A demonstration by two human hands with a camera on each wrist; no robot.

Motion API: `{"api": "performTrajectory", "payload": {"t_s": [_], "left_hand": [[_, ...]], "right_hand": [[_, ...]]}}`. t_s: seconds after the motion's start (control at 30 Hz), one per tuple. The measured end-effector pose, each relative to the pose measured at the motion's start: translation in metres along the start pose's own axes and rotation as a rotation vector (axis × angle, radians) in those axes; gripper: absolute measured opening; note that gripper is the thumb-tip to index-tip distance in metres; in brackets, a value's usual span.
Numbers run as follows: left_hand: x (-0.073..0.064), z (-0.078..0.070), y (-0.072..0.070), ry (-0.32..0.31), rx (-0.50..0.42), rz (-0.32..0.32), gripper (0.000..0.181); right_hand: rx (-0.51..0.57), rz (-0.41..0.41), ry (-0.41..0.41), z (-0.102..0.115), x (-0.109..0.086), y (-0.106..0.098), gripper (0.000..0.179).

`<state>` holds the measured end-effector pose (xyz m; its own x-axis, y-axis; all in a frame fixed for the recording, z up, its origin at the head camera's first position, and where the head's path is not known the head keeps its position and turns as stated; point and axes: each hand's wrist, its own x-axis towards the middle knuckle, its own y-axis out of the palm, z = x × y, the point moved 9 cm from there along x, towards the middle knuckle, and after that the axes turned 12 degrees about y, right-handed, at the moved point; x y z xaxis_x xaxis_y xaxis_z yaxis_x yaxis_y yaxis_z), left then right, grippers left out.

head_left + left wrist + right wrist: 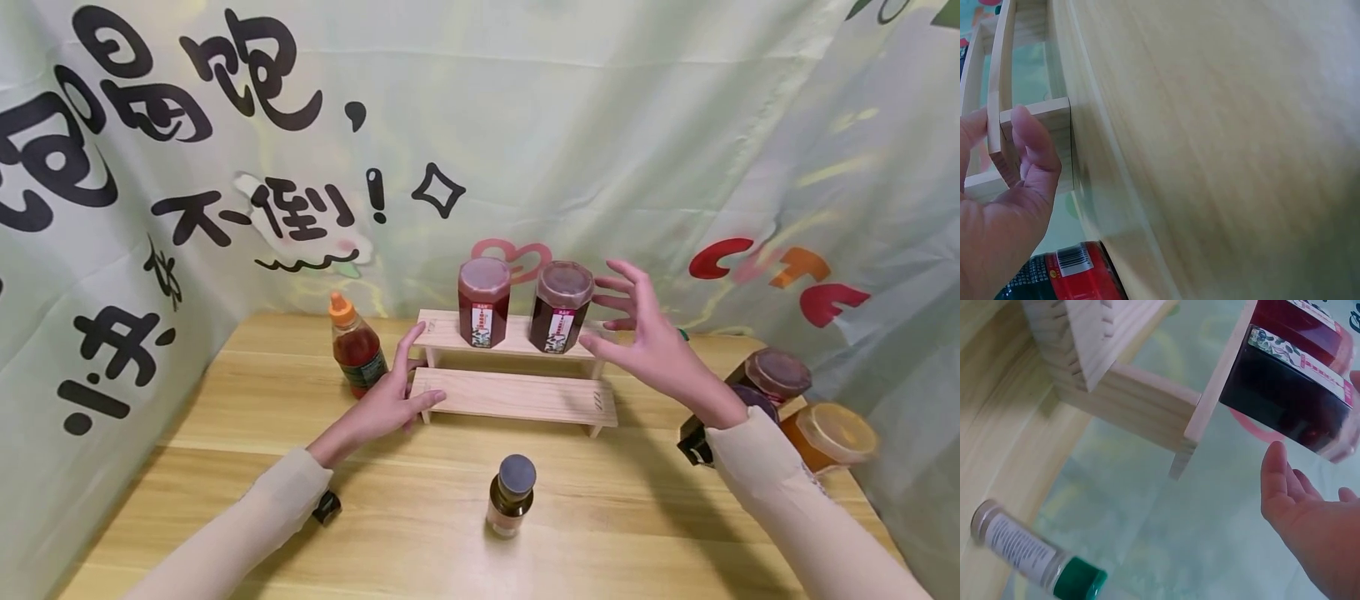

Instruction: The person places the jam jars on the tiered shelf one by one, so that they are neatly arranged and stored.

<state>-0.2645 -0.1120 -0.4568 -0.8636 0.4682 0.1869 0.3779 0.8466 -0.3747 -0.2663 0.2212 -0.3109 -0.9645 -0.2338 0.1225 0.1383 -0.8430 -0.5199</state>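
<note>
A two-step wooden rack (517,396) stands on the table, with a jar of red contents (483,312) and a darker jar (553,312) side by side on its upper step. My left hand (378,402) grips the left end of the lower step; the left wrist view has thumb and fingers on either side of the board's end (1004,159). To the right of the darker jar, my right hand (648,337) is spread with fingers loosely bent, holding nothing. In the right wrist view its fingertips are close beside the dark jar (1279,394).
A sauce bottle (356,346) with an orange cap stands left of the rack, partly behind my left hand. In front is a small brown bottle (512,496). Several jars, one amber (828,433), cluster under my right forearm. A green-capped shaker (1035,556) stands right of the rack.
</note>
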Motion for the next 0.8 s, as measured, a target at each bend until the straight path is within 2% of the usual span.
{"api": "performTrajectory", "payload": {"t_s": [0.27,0.5,0.8], "left_hand": [[0.001,-0.002,-0.001,0.021,0.007,0.001,0.108],[0.002,0.000,0.001,0.026,0.011,-0.003,0.110],[0.004,0.002,-0.001,0.063,0.048,-0.004,0.110]], "right_hand": [[-0.060,-0.051,0.024,-0.005,-0.029,-0.023,0.090],[-0.102,-0.114,0.018,-0.013,-0.057,-0.046,0.088],[-0.104,-0.213,0.035,-0.018,-0.089,-0.076,0.079]]}}
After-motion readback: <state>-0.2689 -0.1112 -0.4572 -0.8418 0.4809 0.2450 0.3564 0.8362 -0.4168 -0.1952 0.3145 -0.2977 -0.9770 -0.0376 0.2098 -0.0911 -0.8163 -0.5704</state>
